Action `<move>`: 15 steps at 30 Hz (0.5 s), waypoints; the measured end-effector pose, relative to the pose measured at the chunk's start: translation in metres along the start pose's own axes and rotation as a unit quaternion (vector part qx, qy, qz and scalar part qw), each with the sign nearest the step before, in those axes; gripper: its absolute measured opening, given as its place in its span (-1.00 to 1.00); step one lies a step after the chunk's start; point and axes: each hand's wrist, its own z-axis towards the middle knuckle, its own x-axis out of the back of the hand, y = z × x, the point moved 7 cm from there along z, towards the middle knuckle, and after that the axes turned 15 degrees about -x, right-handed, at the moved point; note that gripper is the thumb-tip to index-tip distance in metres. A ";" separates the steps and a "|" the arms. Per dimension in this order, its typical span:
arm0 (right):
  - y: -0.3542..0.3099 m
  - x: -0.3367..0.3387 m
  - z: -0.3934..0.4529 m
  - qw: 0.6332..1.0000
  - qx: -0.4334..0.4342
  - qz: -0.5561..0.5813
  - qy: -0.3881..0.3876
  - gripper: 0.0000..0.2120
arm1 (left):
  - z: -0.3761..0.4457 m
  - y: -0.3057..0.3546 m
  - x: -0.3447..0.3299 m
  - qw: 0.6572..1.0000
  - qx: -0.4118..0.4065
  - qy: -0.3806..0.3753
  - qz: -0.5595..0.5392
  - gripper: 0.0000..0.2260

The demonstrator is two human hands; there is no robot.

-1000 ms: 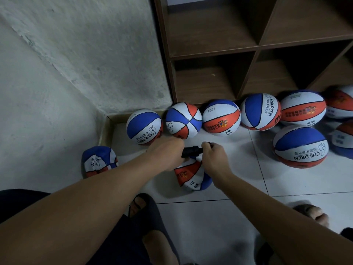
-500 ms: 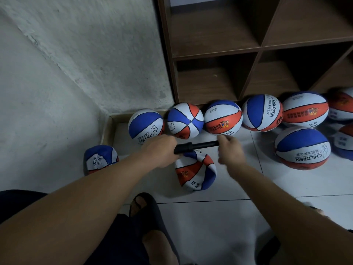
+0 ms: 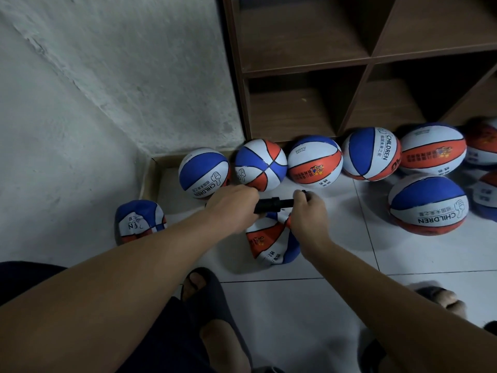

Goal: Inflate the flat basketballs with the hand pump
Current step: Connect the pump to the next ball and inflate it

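Currently pumping: half-flat basketball (image 3: 269, 242).
Left hand (image 3: 234, 208) grips hand pump (image 3: 271, 205) barrel; right hand (image 3: 309, 211) grips handle. Stroke straight along the barrel, needle steady.

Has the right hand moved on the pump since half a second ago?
Yes. The right hand has come back in toward the left hand, closing the black pump; it now sits below the red-banded ball by the shelf rather than right of it.

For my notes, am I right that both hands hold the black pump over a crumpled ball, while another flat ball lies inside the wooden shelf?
Not quite. The head view shows the other flat ball on the floor by the wall, not inside the wooden shelf. Both the left hand and right hand do hold the black pump over the crumpled ball.
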 end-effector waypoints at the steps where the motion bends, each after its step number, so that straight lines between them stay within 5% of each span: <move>1: 0.001 -0.004 -0.004 1.000 0.003 -0.004 -0.013 -0.71 | 0.001 0.002 0.000 1.000 -0.005 0.000 0.008 -0.74; 15: -0.005 0.008 0.018 0.998 0.003 -0.039 -0.054 -0.73 | -0.003 -0.014 -0.010 1.000 0.019 -0.008 -0.023 -0.71</move>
